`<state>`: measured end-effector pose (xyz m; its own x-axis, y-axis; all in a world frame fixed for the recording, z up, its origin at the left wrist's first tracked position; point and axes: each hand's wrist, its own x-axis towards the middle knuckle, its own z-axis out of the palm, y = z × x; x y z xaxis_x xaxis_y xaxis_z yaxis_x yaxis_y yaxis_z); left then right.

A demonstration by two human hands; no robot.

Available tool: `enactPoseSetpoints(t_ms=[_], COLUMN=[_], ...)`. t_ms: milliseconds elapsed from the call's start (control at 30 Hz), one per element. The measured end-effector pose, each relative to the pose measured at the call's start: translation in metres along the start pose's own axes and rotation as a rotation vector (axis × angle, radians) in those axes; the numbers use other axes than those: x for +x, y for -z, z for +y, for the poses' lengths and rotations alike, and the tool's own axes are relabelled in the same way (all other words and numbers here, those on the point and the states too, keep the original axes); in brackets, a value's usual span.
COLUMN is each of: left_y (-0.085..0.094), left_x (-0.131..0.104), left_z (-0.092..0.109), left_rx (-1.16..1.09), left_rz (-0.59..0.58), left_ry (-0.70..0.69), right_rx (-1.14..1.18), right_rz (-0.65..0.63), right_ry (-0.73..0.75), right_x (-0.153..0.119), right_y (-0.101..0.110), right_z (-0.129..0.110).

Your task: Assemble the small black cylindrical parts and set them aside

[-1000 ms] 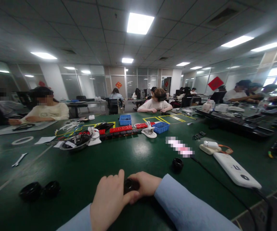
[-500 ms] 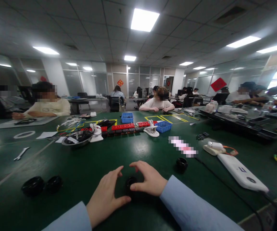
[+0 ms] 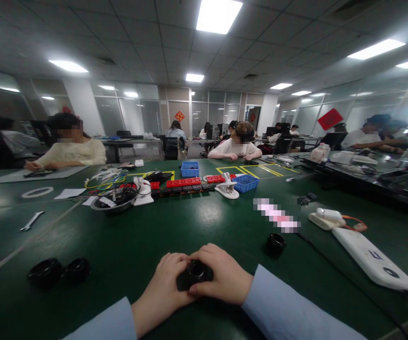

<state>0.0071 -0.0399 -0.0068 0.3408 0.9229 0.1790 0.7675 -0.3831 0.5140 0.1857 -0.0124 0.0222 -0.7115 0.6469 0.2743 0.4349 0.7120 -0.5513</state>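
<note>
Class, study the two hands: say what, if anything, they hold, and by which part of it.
The right hand holds a black ring by its outer side; whether the left hand touches it cannot be told.

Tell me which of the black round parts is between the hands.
The central part, with the left hand and right hand around it. The far-left part, its neighbour and the lone right-side part have no hand at them.

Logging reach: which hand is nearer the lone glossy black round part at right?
Right. The right hand sits left of the glossy black round part; the left hand lies farther left.
</note>
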Motion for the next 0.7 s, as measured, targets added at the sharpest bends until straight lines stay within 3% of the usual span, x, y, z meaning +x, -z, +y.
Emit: enactPoseSetpoints(t_ms=[100, 300, 367, 500, 700], left_y=[0.000, 0.003, 0.005, 0.006, 0.007], left_x=[-0.002, -0.006, -0.006, -0.007, -0.007], left_z=[0.000, 0.001, 0.001, 0.000, -0.001], left_rx=[-0.014, -0.049, -0.053, -0.050, -0.022], left_rz=[-0.006, -0.024, -0.030, -0.027, -0.012], left_ry=[0.016, 0.021, 0.021, 0.023, 0.052], right_rx=[0.096, 0.226, 0.253, 0.290, 0.162], right_rz=[0.187, 0.679, 0.768, 0.701, 0.580], right_ry=[0.030, -0.033, -0.063, -0.133, -0.202], right_x=[-0.003, -0.005, -0.003, -0.002, -0.003], right_y=[0.006, 0.022, 0.025, 0.026, 0.024], right_z=[-0.001, 0.010, 0.013, 0.015, 0.017])
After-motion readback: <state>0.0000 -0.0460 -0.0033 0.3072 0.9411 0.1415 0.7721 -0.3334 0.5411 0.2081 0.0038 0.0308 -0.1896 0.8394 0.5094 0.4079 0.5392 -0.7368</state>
